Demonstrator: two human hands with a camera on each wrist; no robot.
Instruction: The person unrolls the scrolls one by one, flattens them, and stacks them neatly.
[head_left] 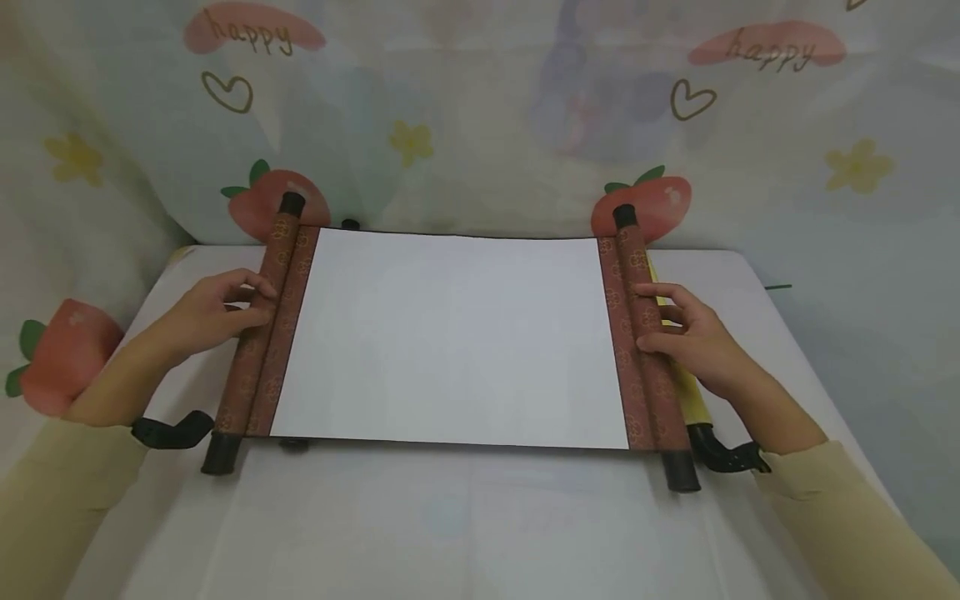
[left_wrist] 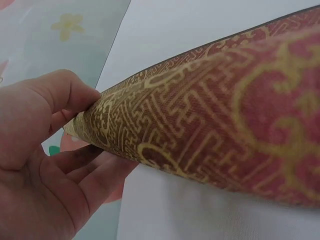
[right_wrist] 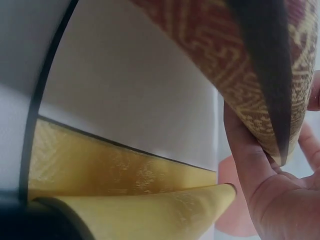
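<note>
A hanging scroll is spread wide, its blank white sheet between two brownish-red rollers patterned in gold. My left hand grips the left roller near its middle, thumb and fingers on either side in the left wrist view. On the opposite side, my right hand holds the right roller between thumb and fingers. Black knobs cap both rollers. Under the right roller lies a yellow roll, also seen as a yellow tube in the right wrist view, apart from the hand.
A white-covered table lies beneath the scroll. Two more black knobs, one at the back and one in front, peek from under the sheet; what joins them is hidden. A patterned cloth backdrop hangs behind the table.
</note>
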